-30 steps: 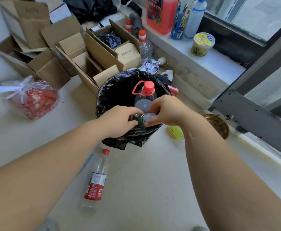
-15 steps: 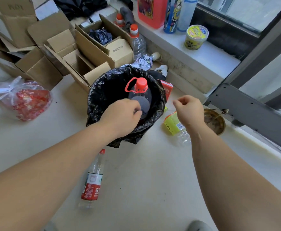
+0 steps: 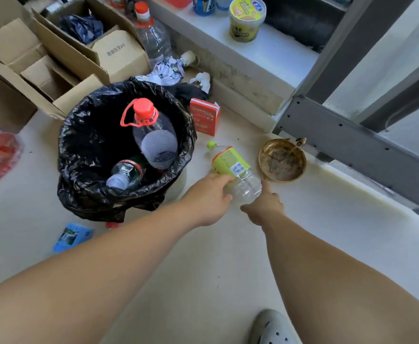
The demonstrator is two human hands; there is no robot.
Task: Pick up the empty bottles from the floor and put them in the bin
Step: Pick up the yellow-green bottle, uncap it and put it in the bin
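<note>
1. Target: the clear plastic bottle with the lime-green label and lime-green cap (image 3: 233, 170) lies on its side on the pale floor (image 3: 203, 269), just to the right of the bin lined with a black plastic bag (image 3: 79, 194) and to the left of the round brass dish (image 3: 282, 160).
2. Long axis: the cap end points far and left, toward the red carton (image 3: 204, 116); the clear base end points near and right, directly at the hands.
3. Left hand (image 3: 207, 197): fingers curled, fingertips touching the left flank of the bottle near its base. The grip appears partial; whether it has closed fully cannot be told from this angle.
4. Right hand (image 3: 263, 207): spread loosely, empty, thumb raised beside the right side of the base. It is touching or just short of the bottle.
5. Nearer hand: both flank the base end, but the left hand is on the bin side.
6. Bin contents: a large clear jug with a red handled cap (image 3: 151, 135) and a smaller clear bottle with a dark green label (image 3: 126, 173) lie inside.
7. Judgement: the coming move is a short lift and carry to the left over the rim. Closing around the base end should give control of the light bottle.
</note>
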